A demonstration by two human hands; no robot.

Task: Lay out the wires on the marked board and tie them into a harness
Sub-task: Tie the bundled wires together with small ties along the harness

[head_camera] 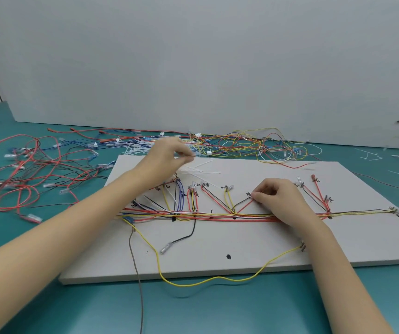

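A white marked board [242, 242] lies on the teal table, with red, yellow, black, blue and white wires [217, 216] running along its middle line and branching up to labelled marks. My left hand [167, 157] hovers over the board's far edge, fingertips pinched on a thin white cable tie [192, 155], blurred. A few loose white cable ties [198, 168] lie on the board just beneath it. My right hand [280, 198] rests on the wire bundle, fingers curled, pinching the red and black branch wire [244, 203] at its top mark.
A yellow wire [217, 279] loops off the board's near edge, and a grey wire [137, 273] trails toward me. Loose red and black wires [25, 174] lie tangled at the left. More wires and ties [242, 143] pile behind the board. A grey wall panel stands behind.
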